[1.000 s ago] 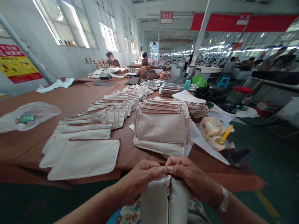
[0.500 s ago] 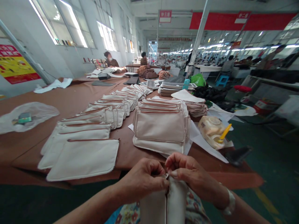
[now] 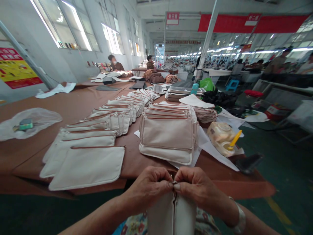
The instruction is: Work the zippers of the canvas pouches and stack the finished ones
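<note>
At the left side of the brown table (image 3: 22, 156), a clear plastic bag (image 3: 45, 117) lies with a small green object (image 3: 25, 124) upon it, same as before. To the right of it, a row of flat cream pouches (image 3: 88, 168), each with a brown strip along the top edge, runs from near to far; this row has not changed.

Next, at the near edge, the left hand (image 3: 153, 187) pinches the top end of a cream piece (image 3: 160, 215) between thumb and bent fingers. This piece stands upright above the flowered cloth (image 3: 135, 225), its brown seam turned upward. Half a second ago the right fingers were lifted and somewhat apart; now the right hand (image 3: 197, 184) also pinches this same end, and both thumb tips almost meet at the seam.

Beyond the hands, the thick stack (image 3: 167, 133) stays in place. Farther right, the container (image 3: 220, 130) with the yellow handle (image 3: 236, 140) has not moved either.
</note>
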`<action>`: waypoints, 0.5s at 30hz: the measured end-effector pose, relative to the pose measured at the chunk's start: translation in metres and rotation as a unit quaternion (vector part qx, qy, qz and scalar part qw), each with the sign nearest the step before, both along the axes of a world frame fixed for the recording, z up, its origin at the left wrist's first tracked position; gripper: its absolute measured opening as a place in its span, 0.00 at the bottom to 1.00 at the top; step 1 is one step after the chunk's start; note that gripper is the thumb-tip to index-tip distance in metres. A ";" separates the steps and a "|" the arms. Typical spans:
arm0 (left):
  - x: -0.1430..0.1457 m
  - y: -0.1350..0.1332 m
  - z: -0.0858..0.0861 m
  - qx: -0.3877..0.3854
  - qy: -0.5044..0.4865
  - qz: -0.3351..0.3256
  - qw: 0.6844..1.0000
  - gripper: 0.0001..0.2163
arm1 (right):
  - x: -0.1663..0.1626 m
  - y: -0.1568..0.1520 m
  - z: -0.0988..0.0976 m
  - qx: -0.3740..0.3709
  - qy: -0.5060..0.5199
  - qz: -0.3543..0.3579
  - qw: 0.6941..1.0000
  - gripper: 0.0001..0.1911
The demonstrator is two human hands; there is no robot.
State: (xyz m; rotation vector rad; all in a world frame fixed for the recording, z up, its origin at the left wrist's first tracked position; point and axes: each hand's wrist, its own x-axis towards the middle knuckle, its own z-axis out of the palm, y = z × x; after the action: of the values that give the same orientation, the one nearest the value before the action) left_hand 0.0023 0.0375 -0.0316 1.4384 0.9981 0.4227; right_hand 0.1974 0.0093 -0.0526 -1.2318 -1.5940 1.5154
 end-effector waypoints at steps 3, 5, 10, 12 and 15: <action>0.000 0.000 0.000 0.031 0.025 -0.002 0.999 0.08 | -0.002 -0.003 0.000 0.031 -0.039 -0.029 0.998 0.07; 0.000 0.000 0.001 0.043 0.036 -0.011 0.998 0.09 | -0.004 -0.005 0.001 0.055 -0.054 -0.037 0.996 0.07; 0.001 0.000 0.004 0.052 0.026 -0.049 0.997 0.09 | -0.007 -0.013 -0.001 0.208 -0.080 -0.067 0.973 0.06; 0.001 0.000 0.005 0.058 0.025 -0.071 0.995 0.10 | -0.008 -0.017 -0.007 0.288 -0.068 -0.059 0.953 0.06; -0.002 -0.001 0.005 0.040 0.022 -0.085 0.995 0.11 | -0.005 -0.022 -0.018 0.390 -0.081 -0.036 0.917 0.08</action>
State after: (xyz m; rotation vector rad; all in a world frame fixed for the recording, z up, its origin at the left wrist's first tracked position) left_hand 0.0002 0.0369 -0.0269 1.5964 0.8934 0.3110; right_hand 0.1920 -0.0128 -0.0708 -0.9348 -1.9505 0.6022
